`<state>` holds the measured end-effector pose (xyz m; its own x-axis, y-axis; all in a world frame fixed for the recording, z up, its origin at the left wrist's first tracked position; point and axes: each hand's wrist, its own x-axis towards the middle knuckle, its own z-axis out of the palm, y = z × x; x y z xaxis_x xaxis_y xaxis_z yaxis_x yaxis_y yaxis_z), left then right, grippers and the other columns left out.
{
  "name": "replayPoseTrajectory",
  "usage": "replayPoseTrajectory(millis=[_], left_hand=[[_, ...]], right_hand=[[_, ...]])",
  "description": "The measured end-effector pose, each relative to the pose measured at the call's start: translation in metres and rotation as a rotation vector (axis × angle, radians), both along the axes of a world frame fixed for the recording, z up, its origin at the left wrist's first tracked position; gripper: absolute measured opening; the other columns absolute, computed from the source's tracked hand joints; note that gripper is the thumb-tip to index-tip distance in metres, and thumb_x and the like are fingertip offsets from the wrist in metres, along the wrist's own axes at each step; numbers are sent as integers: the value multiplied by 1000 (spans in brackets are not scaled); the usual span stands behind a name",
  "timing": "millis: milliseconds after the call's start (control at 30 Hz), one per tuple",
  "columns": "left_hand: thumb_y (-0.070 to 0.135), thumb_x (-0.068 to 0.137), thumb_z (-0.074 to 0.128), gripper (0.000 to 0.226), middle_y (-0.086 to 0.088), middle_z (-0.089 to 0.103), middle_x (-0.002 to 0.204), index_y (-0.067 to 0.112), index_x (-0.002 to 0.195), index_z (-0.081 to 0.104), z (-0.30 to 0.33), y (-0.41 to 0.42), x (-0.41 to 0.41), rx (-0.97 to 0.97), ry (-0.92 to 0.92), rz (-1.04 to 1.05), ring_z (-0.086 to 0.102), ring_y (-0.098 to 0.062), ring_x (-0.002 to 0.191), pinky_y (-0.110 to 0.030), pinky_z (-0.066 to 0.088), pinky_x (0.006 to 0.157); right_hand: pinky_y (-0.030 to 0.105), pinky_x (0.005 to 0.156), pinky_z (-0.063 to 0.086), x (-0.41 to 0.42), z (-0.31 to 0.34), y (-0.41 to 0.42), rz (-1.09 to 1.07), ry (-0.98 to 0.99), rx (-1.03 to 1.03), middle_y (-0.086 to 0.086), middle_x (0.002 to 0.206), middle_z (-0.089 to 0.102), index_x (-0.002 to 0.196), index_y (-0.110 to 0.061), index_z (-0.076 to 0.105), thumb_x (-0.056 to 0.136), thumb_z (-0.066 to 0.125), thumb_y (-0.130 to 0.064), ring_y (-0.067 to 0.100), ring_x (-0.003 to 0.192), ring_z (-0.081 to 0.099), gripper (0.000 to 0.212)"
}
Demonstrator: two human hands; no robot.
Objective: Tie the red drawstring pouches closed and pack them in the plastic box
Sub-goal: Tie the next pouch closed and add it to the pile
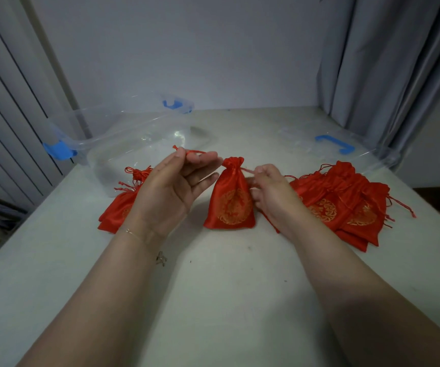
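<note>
A red satin pouch (230, 198) with a gold emblem lies on the table between my hands, its neck gathered tight. My left hand (172, 186) pinches one end of its red drawstring (188, 151) between thumb and forefinger, palm up, other fingers spread. My right hand (269, 188) pinches the other end of the cord just right of the pouch's neck. A clear plastic box (134, 144) with blue latches stands behind my left hand. It looks to hold nothing.
A small heap of red pouches (119, 207) lies left of my left hand, partly hidden by it. A larger pile of pouches (346, 202) lies on the right. The box's clear lid (330, 144) with a blue clip rests at the back right. Curtains hang behind.
</note>
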<state>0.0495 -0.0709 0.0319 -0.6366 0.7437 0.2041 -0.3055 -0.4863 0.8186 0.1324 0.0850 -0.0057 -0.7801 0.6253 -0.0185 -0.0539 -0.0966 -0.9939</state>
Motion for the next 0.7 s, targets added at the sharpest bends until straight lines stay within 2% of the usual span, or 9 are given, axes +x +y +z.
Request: replayPoseTrajectory(millis=[67,167,233,300,367,467,533,600,700], left_hand=[[27,95,38,39,-3,72,87,17,73,69,2,0,-1,1,-19,15,68,-22,95,-32,56,82],[26,101,37,33,4,63,77,16,84,64,-5,0,-9,-119,27,179,62,-12,75,-25,53,69],[26,101,39,29,4,62,84,16,87,62,-10,0,-14,-179,73,237,60,-12,80,-26,49,74],[25,102,37,27,0,66,99,17,88,59,-12,1,-14,-209,111,217,65,-16,95,-31,47,84],[22,102,33,27,-5,69,103,14,88,55,-11,1,-10,-203,162,172,67,-21,99,-34,48,92],[19,102,34,28,-10,69,85,6,90,56,-10,1,-2,-233,291,151,70,-24,80,-32,55,84],[19,101,39,27,-10,67,79,4,90,59,-14,1,-2,-350,464,194,67,-21,72,-29,55,76],[19,100,43,26,-7,68,78,9,88,65,-20,3,-4,-490,635,235,64,-15,70,-25,51,73],[21,97,51,22,5,71,81,20,87,70,-29,8,-8,-673,829,285,65,-8,79,-23,50,78]], right_hand=[[29,55,34,-1,-6,-5,85,-86,37,1,72,50,82,-21,48,99,41,-25,13,59,42,19],[32,62,40,4,-6,-7,148,-236,186,2,70,53,83,-16,56,96,47,-30,15,62,50,22],[28,54,39,9,-3,-7,128,-379,375,3,65,55,78,-15,54,96,47,-32,16,57,51,26],[26,47,41,12,-1,-9,129,-443,413,4,59,52,72,-17,48,95,49,-30,17,49,48,27],[30,47,48,12,1,-13,131,-471,444,6,55,53,71,-16,47,94,53,-29,19,45,50,27],[42,63,58,13,-1,-11,58,-473,620,7,59,61,74,-14,51,89,57,-34,26,54,62,26],[48,71,56,14,-2,-8,14,-430,670,6,66,65,74,-16,52,88,58,-38,29,65,65,27],[50,72,55,15,-1,-8,-9,-379,691,2,69,61,73,-20,50,90,55,-40,30,71,64,27],[48,73,54,16,7,-12,3,-247,714,-5,69,55,80,-18,56,93,51,-37,24,71,61,24]])
